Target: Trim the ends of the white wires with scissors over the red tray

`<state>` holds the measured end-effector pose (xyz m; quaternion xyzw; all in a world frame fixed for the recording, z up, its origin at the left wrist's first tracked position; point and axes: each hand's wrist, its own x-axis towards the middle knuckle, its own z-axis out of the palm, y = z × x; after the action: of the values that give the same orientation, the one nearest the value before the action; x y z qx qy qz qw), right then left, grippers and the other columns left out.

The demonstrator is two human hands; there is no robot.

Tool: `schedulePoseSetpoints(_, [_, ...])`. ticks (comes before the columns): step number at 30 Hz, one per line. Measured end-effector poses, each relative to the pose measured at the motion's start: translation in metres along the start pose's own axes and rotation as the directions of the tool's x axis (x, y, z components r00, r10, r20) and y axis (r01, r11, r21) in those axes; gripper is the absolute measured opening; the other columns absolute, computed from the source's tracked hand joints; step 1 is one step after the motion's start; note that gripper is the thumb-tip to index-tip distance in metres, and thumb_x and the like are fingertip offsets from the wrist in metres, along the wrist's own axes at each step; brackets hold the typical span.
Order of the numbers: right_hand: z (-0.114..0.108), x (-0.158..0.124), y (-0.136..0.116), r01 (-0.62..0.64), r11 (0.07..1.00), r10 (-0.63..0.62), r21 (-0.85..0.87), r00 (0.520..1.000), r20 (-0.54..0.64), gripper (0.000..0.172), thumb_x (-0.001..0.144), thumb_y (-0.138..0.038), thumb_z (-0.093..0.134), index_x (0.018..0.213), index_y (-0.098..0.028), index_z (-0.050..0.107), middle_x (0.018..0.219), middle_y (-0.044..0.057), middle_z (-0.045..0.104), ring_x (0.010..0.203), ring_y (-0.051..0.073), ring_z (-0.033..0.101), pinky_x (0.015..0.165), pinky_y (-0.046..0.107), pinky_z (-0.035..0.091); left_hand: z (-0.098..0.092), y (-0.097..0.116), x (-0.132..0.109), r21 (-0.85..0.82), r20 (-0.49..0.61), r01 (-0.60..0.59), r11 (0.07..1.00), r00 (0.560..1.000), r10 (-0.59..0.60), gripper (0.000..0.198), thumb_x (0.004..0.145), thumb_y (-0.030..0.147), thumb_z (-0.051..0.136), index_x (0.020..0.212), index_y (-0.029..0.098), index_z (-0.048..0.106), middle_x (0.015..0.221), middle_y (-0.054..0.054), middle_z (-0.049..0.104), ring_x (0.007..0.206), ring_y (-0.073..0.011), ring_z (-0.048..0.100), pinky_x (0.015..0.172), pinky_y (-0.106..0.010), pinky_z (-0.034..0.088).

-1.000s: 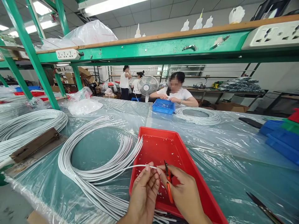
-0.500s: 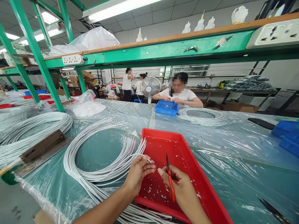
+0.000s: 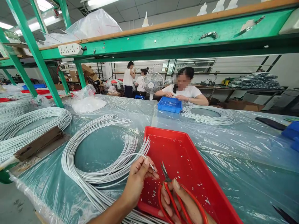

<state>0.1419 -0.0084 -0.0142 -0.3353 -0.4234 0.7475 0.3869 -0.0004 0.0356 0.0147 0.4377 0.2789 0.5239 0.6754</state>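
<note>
Wire end (image 3: 151, 166) first: it pokes out over the near-left corner of the red tray (image 3: 187, 146), pinched between thumb and fingertips of the left hand (image 3: 140, 174), the rest of the strand curving back into the big white wire coil (image 3: 93, 146) on the plastic-covered table (image 3: 245, 161). Just right of it, the right hand (image 3: 179, 202) grips the red-handled scissors (image 3: 174, 196), fingers through the loops, blades slightly parted and pointing at the tip (close, not touching). Good technique, I'd judge: keep the pinch near the end so it can't whip, bring blades square across, and stay above the tray so scraps land among the white bits already there.
</note>
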Motion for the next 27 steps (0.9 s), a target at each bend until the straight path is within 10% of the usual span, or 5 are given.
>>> schedulePoseSetpoints(27, [0.017, -0.015, -0.024, -0.138, 0.966, 0.129, -0.218, 0.990, -0.058, 0.052, 0.081, -0.063, 0.033, 0.063, -0.017, 0.049, 0.048, -0.004, 0.050, 0.033, 0.006, 0.040, 0.053, 0.024, 0.043, 0.000, 0.009, -0.002, 0.133, -0.026, -0.063, 0.989, 0.997, 0.067, 0.017, 0.088, 0.027, 0.042, 0.078, 0.016, 0.051, 0.063, 0.004, 0.046, 0.050, -0.0085, 0.048, 0.058, -0.023, 0.039])
